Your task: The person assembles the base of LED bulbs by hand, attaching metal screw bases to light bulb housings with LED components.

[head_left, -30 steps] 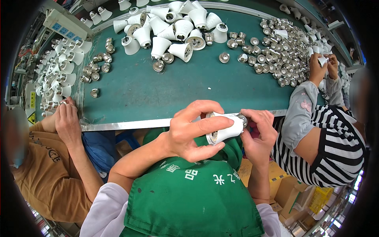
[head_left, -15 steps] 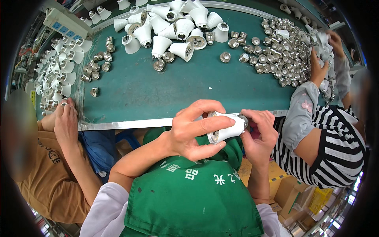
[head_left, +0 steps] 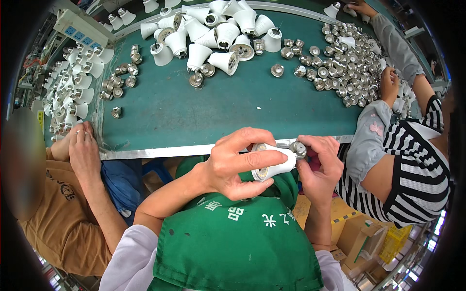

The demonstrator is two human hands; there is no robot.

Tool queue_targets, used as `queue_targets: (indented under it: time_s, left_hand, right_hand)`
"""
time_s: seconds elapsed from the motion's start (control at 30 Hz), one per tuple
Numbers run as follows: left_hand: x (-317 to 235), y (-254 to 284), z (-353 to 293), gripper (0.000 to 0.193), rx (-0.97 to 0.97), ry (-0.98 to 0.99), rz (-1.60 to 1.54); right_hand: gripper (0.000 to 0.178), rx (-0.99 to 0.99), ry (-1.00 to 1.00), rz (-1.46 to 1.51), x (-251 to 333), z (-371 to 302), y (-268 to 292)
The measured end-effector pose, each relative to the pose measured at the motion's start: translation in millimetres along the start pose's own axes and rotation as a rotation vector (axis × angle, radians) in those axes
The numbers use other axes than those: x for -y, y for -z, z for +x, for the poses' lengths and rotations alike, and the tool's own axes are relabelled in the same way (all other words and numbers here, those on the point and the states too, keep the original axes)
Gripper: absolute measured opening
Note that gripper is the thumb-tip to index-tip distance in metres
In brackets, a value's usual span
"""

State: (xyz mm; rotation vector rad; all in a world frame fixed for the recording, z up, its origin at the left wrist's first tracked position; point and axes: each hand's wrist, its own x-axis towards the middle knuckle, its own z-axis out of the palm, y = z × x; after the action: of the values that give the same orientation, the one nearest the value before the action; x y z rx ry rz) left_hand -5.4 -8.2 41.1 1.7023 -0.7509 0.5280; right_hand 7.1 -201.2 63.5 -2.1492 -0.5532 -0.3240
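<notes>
My left hand [head_left: 225, 167] is wrapped around a white lamp-bulb housing [head_left: 280, 167], lying on its side above my lap with its wide end to the left. A silvery threaded bulb cap [head_left: 297, 150] is pinched between the thumb and fingers of my right hand [head_left: 321, 165]. The cap sits tilted right at the housing's narrow end; whether the two touch, I cannot tell. Just beyond my hands runs the metal edge of the green bench [head_left: 194, 116]. Farther back lies a pile of white housings [head_left: 226, 35], with a few loose caps [head_left: 196, 79] beside it.
A large heap of metal caps [head_left: 340, 72] covers the bench's right side; a smaller cluster [head_left: 116, 82] lies left. Capped housings [head_left: 80, 82] stand at far left by a power strip [head_left: 80, 34]. Co-workers' hands [head_left: 82, 145] and a grey sleeve [head_left: 374, 131] flank me.
The cap in my right hand has tilted, and the housing has shifted slightly left. The co-worker on the right has stretched one arm to the far edge of the bench.
</notes>
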Motion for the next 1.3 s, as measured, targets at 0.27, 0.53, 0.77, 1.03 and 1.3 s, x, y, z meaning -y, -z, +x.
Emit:
queue_targets:
  time_s: [0.27, 0.53, 0.77, 1.03, 1.3]
  left_hand:
    - [-6, 2, 6, 0.042, 0.025, 0.017, 0.072]
    - [7, -10, -9, 0.038, -0.047, 0.871, -0.558]
    - [14, -10, -13, 0.036, -0.018, 0.876, -0.585]
    - [9, -16, -13, 0.034, -0.086, 0.767, -0.608]
    - [-23, -34, -13, 0.032, -0.451, 0.605, -0.861]
  right_hand:
    - [0.037, 0.021, 0.139, -0.140, 1, 2, -2]
    - [0.037, 0.201, 0.024, 0.204, 3, 4, 2]
    - [0.037, 0.126, -0.043, 0.179, 5, -3, -4]
    - [0.038, 0.160, 0.194, 0.021, 9, 1, 1]
    - [0.038, 0.135, 0.263, 0.046, 33, -8, -1]
